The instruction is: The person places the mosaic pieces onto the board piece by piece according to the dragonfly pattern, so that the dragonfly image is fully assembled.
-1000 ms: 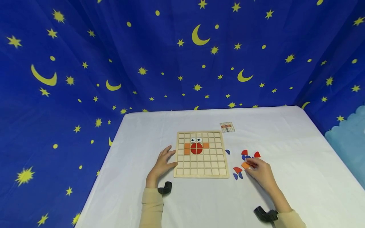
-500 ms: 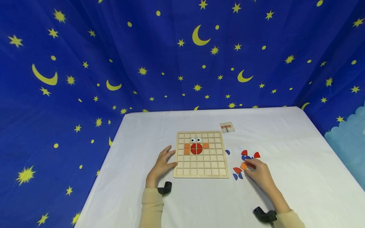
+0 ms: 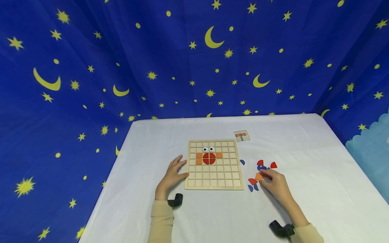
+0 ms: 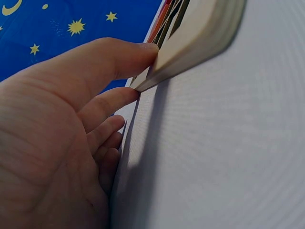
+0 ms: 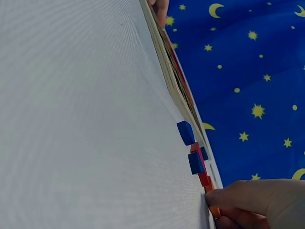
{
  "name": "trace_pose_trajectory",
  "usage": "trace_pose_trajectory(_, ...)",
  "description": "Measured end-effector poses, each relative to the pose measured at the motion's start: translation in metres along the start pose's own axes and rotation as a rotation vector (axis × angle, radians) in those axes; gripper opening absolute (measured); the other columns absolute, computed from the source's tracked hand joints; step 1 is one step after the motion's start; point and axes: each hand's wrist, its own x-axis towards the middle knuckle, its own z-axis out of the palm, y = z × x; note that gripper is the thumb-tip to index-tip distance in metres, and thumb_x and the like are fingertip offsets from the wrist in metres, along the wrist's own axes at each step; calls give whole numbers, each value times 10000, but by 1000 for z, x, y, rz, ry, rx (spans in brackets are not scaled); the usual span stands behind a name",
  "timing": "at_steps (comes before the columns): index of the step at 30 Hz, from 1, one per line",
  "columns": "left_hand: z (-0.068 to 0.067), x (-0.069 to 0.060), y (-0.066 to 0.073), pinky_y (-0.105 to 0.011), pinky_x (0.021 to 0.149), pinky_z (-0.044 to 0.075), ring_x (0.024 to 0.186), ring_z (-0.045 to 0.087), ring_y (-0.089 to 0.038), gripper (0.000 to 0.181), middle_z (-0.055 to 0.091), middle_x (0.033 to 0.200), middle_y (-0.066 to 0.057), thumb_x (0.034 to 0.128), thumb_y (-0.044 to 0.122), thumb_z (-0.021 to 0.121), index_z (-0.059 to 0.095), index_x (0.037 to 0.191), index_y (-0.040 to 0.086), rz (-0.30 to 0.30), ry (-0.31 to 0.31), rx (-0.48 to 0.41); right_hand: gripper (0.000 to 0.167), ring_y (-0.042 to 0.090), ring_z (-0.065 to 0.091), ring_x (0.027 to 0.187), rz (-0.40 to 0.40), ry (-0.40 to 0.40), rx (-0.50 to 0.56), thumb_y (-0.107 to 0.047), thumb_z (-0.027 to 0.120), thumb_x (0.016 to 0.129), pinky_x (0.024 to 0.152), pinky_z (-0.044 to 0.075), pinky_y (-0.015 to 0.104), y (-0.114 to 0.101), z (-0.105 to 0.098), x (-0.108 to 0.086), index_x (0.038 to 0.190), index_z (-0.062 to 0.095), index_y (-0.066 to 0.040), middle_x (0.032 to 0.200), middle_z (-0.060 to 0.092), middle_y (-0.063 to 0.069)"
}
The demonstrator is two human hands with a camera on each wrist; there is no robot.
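A wooden grid board (image 3: pixel 213 186) lies on the white table with a face-like pattern on it: two round eye tiles (image 3: pixel 208 149), a red disc of quarter pieces (image 3: pixel 209 158) and several orange squares (image 3: pixel 199 158). My left hand (image 3: pixel 172 174) rests at the board's left edge, thumb and index fingertip touching the rim (image 4: pixel 200 52), fingers extended. To the right of the board, my right hand (image 3: pixel 276 184) pinches an orange square tile (image 3: pixel 259 177) between thumb and fingers, low over the table. Red quarter pieces (image 3: pixel 253 181) and blue pieces (image 3: pixel 250 188) lie around it.
Behind the board's right corner lies a small pattern card (image 3: pixel 241 135). A single blue half-round piece (image 3: pixel 242 162) sits beside the board's right edge. A blue star-patterned curtain (image 3: pixel 194 60) hangs behind the table.
My right hand has drawn the orange square slightly left, towards the red quarter piece near it, and the tile has turned a little. My left hand and the board stay still.
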Motion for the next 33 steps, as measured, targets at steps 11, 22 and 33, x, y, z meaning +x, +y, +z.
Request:
trace_pose_trajectory(11, -1, -1, 1, -613, 1153, 170, 1455, 175, -376, 609, 283, 1557, -133, 779, 199, 729, 531, 1333, 39, -2, -1, -10, 349, 332, 666, 958, -41, -19, 74, -10, 747, 749, 839, 539, 479, -11, 3, 11, 1085, 680, 55, 1049, 700, 203)
trace_pose_trajectory(22, 1, 0, -2, -596, 1163, 168, 1461, 167, -365, 608, 277, 1562, -121, 789, 202, 730, 527, 1338, 40, 4, -8, -10, 354, 317, 672, 941, -135, -72, 121, 19, 748, 737, 821, 547, 479, -35, 13, 38, 1083, 683, 42, 1013, 715, 164)
trace_pose_trajectory(33, 0, 0, -1, -603, 1160, 162, 1460, 165, -369, 607, 275, 1563, -126, 782, 195, 733, 532, 1333, 38, 2, -4, -28, 358, 310, 677, 922, -217, -106, 208, 36, 718, 768, 812, 555, 463, -54, 31, 67, 1119, 657, 73, 1029, 703, 180)
